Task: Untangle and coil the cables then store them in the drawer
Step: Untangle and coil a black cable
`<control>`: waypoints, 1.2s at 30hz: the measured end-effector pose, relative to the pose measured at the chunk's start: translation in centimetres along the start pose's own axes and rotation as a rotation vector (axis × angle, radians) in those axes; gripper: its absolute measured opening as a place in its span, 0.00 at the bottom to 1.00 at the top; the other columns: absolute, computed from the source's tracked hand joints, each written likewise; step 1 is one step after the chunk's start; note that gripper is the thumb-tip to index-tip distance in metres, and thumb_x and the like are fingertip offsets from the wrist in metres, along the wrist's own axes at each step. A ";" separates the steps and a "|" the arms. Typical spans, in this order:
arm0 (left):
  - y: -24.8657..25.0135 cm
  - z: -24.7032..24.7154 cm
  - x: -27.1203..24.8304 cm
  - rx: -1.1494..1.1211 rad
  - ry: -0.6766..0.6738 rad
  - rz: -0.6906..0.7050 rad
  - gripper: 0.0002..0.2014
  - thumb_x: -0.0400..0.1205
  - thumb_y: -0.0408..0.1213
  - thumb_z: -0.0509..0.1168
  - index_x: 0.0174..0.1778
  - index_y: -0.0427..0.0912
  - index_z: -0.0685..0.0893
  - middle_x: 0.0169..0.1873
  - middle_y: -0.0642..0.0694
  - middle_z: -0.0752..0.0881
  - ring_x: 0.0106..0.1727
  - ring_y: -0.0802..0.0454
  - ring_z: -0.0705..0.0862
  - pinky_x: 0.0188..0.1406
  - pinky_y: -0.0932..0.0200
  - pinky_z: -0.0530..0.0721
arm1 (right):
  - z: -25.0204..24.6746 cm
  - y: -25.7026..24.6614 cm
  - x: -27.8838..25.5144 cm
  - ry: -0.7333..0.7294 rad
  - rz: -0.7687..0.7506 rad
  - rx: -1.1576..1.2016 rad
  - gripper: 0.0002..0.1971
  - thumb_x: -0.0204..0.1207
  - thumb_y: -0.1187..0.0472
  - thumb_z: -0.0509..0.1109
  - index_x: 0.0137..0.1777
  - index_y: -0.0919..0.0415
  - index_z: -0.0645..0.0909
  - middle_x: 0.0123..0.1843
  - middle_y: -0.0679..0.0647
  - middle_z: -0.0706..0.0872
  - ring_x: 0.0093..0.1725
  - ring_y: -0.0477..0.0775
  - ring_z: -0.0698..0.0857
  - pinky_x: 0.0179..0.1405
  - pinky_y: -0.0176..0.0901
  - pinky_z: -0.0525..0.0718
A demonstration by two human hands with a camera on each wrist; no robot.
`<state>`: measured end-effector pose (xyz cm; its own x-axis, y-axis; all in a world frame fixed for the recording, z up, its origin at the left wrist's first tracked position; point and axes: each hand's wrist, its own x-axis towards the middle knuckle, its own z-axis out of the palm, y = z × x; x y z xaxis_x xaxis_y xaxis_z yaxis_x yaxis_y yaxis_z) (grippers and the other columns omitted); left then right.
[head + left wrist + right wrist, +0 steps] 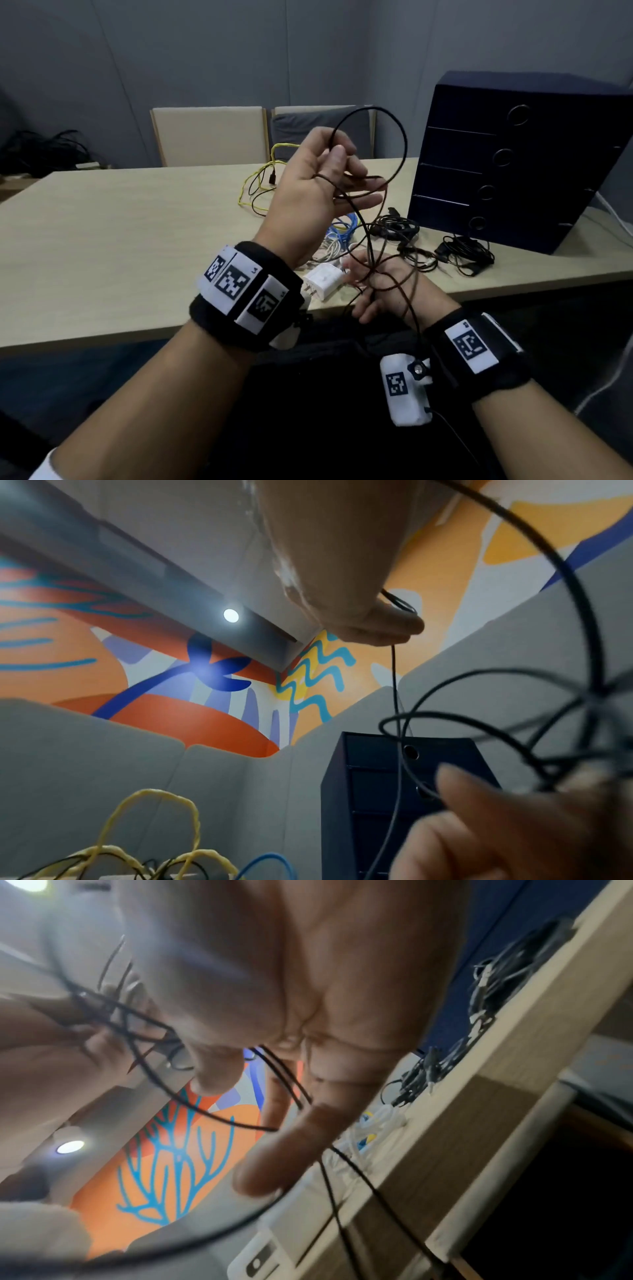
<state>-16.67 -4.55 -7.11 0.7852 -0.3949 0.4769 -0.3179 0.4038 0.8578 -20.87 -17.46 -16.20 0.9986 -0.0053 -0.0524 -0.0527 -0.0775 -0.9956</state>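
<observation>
Head view: over a pale wooden table [102,246], the raised left hand [308,192] pinches a thin black cable [404,137] between thumb and forefinger, a loop arcing above it; the right hand [387,291] lower down, near the table edge, grips the trailing strands. Tangled yellow cable [253,178], a white charger [323,279] and more black cables [466,251] lie beside a dark drawer unit [513,154].

Left wrist view: fingers [380,626] clamp the cable, drawers [377,791] behind.

Right wrist view: blurred fingers [291,1148] curl round strands.
</observation>
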 end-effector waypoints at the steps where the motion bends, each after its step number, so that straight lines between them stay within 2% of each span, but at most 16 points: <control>1: -0.1 0.0 -0.1 -0.007 -0.030 0.014 0.11 0.90 0.30 0.48 0.47 0.41 0.73 0.37 0.46 0.78 0.47 0.43 0.89 0.46 0.49 0.89 | 0.0 -0.2 0.3 0.037 -0.030 0.007 0.03 0.85 0.62 0.63 0.56 0.56 0.75 0.45 0.56 0.83 0.19 0.51 0.82 0.14 0.41 0.81; 4: -0.2 -0.5 -0.7 -0.011 -0.097 0.053 0.09 0.88 0.32 0.50 0.46 0.41 0.74 0.39 0.47 0.81 0.53 0.42 0.88 0.53 0.44 0.86 | -0.1 -1.5 1.0 0.130 -0.108 0.050 0.13 0.85 0.61 0.63 0.67 0.56 0.67 0.45 0.57 0.82 0.18 0.51 0.81 0.14 0.41 0.81; 5: -0.2 -0.6 -0.8 -0.018 -0.113 0.061 0.08 0.87 0.32 0.51 0.46 0.41 0.74 0.38 0.48 0.83 0.55 0.42 0.88 0.55 0.43 0.85 | -0.2 -1.9 1.1 0.124 -0.132 0.051 0.15 0.85 0.61 0.63 0.68 0.54 0.66 0.45 0.57 0.82 0.18 0.51 0.81 0.14 0.41 0.81; 7: 0.0 -0.7 -1.0 -0.035 -0.133 0.065 0.07 0.86 0.31 0.51 0.47 0.39 0.74 0.37 0.51 0.86 0.56 0.41 0.88 0.56 0.43 0.85 | -0.1 -2.8 1.0 0.070 -0.180 0.011 0.10 0.85 0.61 0.62 0.63 0.49 0.71 0.44 0.56 0.82 0.18 0.50 0.81 0.15 0.41 0.82; 9: 0.3 -0.8 -1.1 -0.061 -0.130 0.068 0.06 0.85 0.31 0.52 0.47 0.39 0.74 0.37 0.51 0.87 0.56 0.40 0.87 0.55 0.44 0.85 | -0.1 -3.7 0.8 0.043 -0.217 0.009 0.05 0.86 0.61 0.59 0.55 0.58 0.76 0.43 0.56 0.81 0.19 0.48 0.81 0.16 0.40 0.81; 12: 1.2 -0.9 -1.3 -0.119 -0.087 0.073 0.05 0.83 0.32 0.54 0.48 0.38 0.74 0.39 0.43 0.83 0.52 0.41 0.88 0.51 0.45 0.87 | -0.8 -5.1 -0.1 0.090 -0.284 0.019 0.11 0.88 0.60 0.55 0.48 0.63 0.76 0.39 0.55 0.83 0.20 0.48 0.81 0.16 0.38 0.80; 15: 2.7 -0.6 -1.6 -0.169 -0.065 0.119 0.05 0.83 0.33 0.54 0.48 0.40 0.74 0.37 0.45 0.83 0.50 0.40 0.88 0.46 0.47 0.87 | -2.5 -6.8 -2.0 0.140 -0.339 0.043 0.13 0.88 0.57 0.55 0.46 0.64 0.77 0.30 0.54 0.85 0.19 0.50 0.80 0.14 0.38 0.78; 18: 4.1 0.2 -1.9 -0.152 -0.092 0.166 0.05 0.84 0.33 0.54 0.47 0.42 0.74 0.38 0.45 0.82 0.50 0.39 0.88 0.45 0.46 0.86 | -4.1 -8.3 -4.4 0.188 -0.377 0.074 0.15 0.85 0.52 0.57 0.46 0.64 0.77 0.27 0.55 0.83 0.17 0.51 0.79 0.13 0.36 0.75; 22: 3.7 2.0 -2.6 -0.060 -0.176 0.125 0.04 0.84 0.35 0.56 0.46 0.42 0.75 0.39 0.46 0.82 0.51 0.41 0.87 0.43 0.49 0.85 | -5.5 -9.1 -7.3 0.223 -0.401 0.128 0.18 0.77 0.46 0.59 0.45 0.63 0.77 0.27 0.55 0.81 0.16 0.50 0.79 0.13 0.35 0.74; 26: 0.7 5.4 -4.1 0.033 -0.305 -0.015 0.04 0.83 0.37 0.56 0.46 0.44 0.76 0.41 0.45 0.82 0.50 0.44 0.85 0.47 0.46 0.83 | -6.7 -8.6 -10.2 0.271 -0.379 0.221 0.19 0.83 0.46 0.53 0.45 0.61 0.76 0.26 0.52 0.80 0.16 0.49 0.77 0.13 0.31 0.72; 29: -1.1 9.1 -5.3 0.106 -0.434 -0.035 0.06 0.84 0.38 0.54 0.48 0.47 0.76 0.45 0.44 0.81 0.48 0.46 0.82 0.48 0.43 0.84 | -7.9 -8.5 -12.5 0.262 -0.393 0.315 0.19 0.83 0.45 0.49 0.53 0.55 0.77 0.25 0.49 0.80 0.15 0.46 0.75 0.13 0.28 0.71; 31: -1.1 11.5 -5.5 0.157 -0.516 0.031 0.06 0.85 0.37 0.54 0.49 0.45 0.75 0.45 0.38 0.81 0.47 0.41 0.81 0.45 0.48 0.82 | -8.7 -8.7 -14.0 0.251 -0.424 0.338 0.20 0.78 0.43 0.51 0.62 0.50 0.76 0.24 0.48 0.79 0.14 0.45 0.75 0.13 0.26 0.71; 33: -0.3 13.5 -5.5 0.259 -0.566 0.199 0.07 0.85 0.35 0.55 0.51 0.38 0.78 0.46 0.35 0.81 0.46 0.45 0.80 0.48 0.52 0.80 | -10.0 -8.7 -15.5 0.202 -0.450 0.402 0.22 0.77 0.43 0.53 0.65 0.48 0.77 0.25 0.49 0.80 0.14 0.44 0.77 0.13 0.26 0.73; 34: 0.2 14.2 -5.5 0.326 -0.579 0.304 0.09 0.84 0.34 0.57 0.54 0.36 0.80 0.46 0.36 0.81 0.47 0.48 0.80 0.51 0.52 0.79 | -10.7 -8.7 -16.2 0.177 -0.458 0.447 0.20 0.78 0.43 0.56 0.62 0.49 0.80 0.26 0.49 0.81 0.16 0.44 0.79 0.14 0.27 0.75; 35: 0.6 14.9 -5.6 0.382 -0.587 0.402 0.09 0.84 0.34 0.58 0.56 0.36 0.81 0.47 0.39 0.81 0.49 0.49 0.81 0.53 0.51 0.79 | -11.4 -8.6 -16.9 0.199 -0.446 0.468 0.16 0.79 0.44 0.61 0.55 0.51 0.83 0.27 0.49 0.81 0.18 0.44 0.80 0.16 0.29 0.77; 36: 0.9 15.3 -5.7 0.406 -0.594 0.464 0.10 0.85 0.34 0.59 0.58 0.37 0.82 0.47 0.41 0.82 0.49 0.50 0.81 0.54 0.52 0.79 | -11.9 -8.6 -17.6 0.278 -0.414 0.455 0.14 0.80 0.44 0.63 0.47 0.52 0.83 0.26 0.47 0.80 0.19 0.43 0.78 0.17 0.30 0.77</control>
<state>-29.62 -14.58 -6.13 0.1557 -0.6754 0.7208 -0.7931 0.3496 0.4988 -38.04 -28.57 -5.80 0.8957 -0.3266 0.3016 0.4006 0.2988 -0.8661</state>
